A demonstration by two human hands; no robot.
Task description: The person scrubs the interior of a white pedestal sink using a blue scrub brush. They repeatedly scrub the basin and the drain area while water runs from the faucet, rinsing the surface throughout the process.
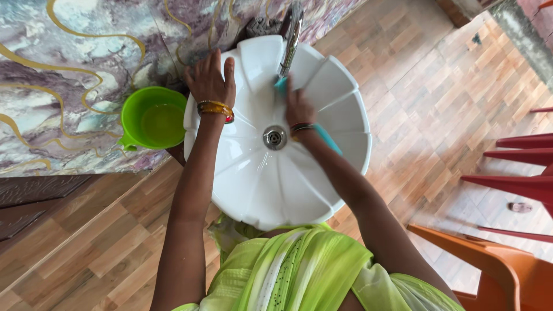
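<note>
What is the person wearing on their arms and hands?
Both arms are bare, with no sleeves on them. The left hand has shiny gold-coloured bangles with a bit of red at the wrist. The right hand has darker bangles with some gold at its wrist. No gloves are worn. A light green and white striped cloth drapes over the body.

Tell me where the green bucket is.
In the head view the green bucket sits left of the white sink, against the marbled wall, just beside the left hand resting on the sink's rim.
</note>
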